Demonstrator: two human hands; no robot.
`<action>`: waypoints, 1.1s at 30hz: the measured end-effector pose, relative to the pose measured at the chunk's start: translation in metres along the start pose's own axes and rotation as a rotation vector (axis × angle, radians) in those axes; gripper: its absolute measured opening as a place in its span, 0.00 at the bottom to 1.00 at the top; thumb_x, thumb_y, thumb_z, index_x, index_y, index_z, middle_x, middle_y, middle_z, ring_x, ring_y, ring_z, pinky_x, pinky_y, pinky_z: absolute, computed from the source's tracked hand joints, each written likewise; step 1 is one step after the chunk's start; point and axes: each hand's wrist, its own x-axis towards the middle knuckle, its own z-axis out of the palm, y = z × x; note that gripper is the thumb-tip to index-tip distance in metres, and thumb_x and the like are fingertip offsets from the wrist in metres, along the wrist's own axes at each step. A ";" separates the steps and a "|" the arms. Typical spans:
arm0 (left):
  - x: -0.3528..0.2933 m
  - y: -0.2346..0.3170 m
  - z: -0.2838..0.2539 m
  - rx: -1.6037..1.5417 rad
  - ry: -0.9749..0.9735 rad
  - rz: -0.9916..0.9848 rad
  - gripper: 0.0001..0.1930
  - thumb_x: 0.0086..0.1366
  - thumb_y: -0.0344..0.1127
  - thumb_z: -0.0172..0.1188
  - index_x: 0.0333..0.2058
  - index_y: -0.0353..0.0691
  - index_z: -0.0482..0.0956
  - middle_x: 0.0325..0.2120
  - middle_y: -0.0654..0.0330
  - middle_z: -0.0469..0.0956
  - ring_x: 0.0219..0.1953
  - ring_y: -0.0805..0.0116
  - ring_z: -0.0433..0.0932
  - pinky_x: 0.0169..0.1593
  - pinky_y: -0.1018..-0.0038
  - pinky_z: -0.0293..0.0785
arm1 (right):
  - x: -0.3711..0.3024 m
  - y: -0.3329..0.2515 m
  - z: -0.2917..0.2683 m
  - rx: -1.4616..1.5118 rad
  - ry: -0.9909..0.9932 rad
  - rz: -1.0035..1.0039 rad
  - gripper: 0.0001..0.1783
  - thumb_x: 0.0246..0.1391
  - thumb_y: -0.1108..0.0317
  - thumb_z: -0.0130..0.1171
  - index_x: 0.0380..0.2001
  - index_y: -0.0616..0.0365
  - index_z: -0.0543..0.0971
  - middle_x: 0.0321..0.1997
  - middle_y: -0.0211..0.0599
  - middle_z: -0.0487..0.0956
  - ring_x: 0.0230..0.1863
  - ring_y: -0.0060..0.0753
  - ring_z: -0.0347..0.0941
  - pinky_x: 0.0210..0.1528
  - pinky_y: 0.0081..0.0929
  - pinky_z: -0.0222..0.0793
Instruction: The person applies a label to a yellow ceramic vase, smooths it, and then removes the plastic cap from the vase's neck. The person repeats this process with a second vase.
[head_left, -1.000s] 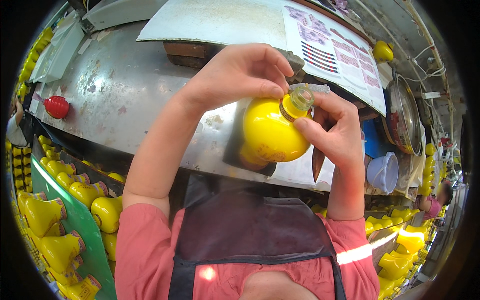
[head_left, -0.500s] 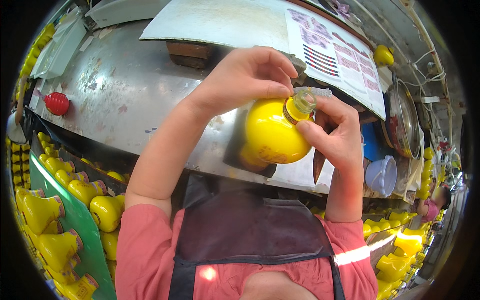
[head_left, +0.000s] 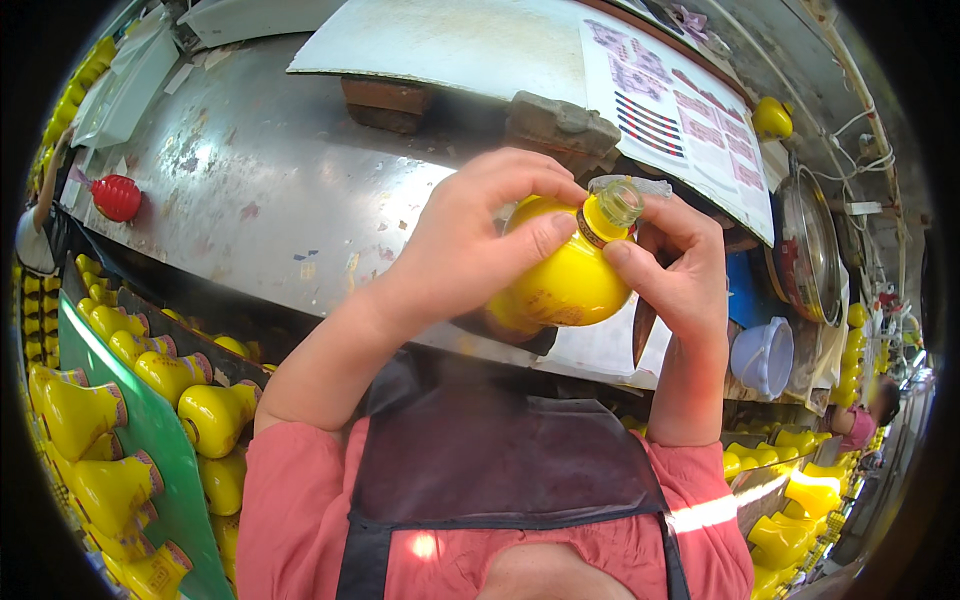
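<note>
A glossy yellow gourd-shaped bottle (head_left: 575, 290) with a bare clear glass mouth (head_left: 621, 203) tilts toward the upper right over the metal table. Around its neck runs a narrow dark patterned band (head_left: 589, 228). My left hand (head_left: 490, 225) is closed on the bottle's upper side, its thumb and fingertips at the band. Thumb and fingers of my right hand (head_left: 675, 260) grip the neck from the other side. A brown pointed piece (head_left: 643, 325) shows beneath my right hand; its kind is unclear. Pale whitish material (head_left: 650, 187) sits behind the mouth.
The metal table (head_left: 250, 190) carries a red ribbed container (head_left: 117, 198) at left. Bricks (head_left: 385, 103) prop a white board (head_left: 450, 45) holding printed sheets (head_left: 655, 90). A pale bucket (head_left: 763, 355) stands right. Several yellow bottles (head_left: 215, 415) fill racks at both sides. Another person (head_left: 855, 425) is far right.
My left hand has come down from above the neck onto the bottle's side, its thumb now laid near the band. My right hand keeps its grip, and the bottle has barely moved.
</note>
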 end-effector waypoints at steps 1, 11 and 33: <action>0.000 0.001 0.001 0.004 0.001 0.010 0.13 0.68 0.34 0.63 0.47 0.34 0.84 0.51 0.54 0.80 0.58 0.62 0.76 0.64 0.66 0.68 | 0.000 0.000 0.000 -0.001 0.001 -0.004 0.21 0.49 0.67 0.72 0.48 0.61 0.86 0.20 0.22 0.73 0.19 0.08 0.67 0.25 0.14 0.59; 0.001 -0.008 0.006 -0.145 -0.073 -0.038 0.17 0.68 0.35 0.58 0.52 0.33 0.81 0.56 0.55 0.76 0.62 0.62 0.73 0.67 0.66 0.64 | 0.000 -0.003 0.003 -0.065 0.002 -0.046 0.21 0.50 0.66 0.72 0.48 0.61 0.86 0.20 0.24 0.76 0.19 0.08 0.67 0.25 0.14 0.60; 0.034 0.043 0.029 -0.116 0.167 -0.134 0.14 0.75 0.34 0.58 0.55 0.35 0.77 0.44 0.60 0.81 0.48 0.72 0.78 0.56 0.75 0.73 | -0.010 0.008 0.001 0.106 0.033 -0.038 0.12 0.63 0.66 0.65 0.44 0.61 0.79 0.18 0.25 0.78 0.15 0.11 0.70 0.18 0.14 0.60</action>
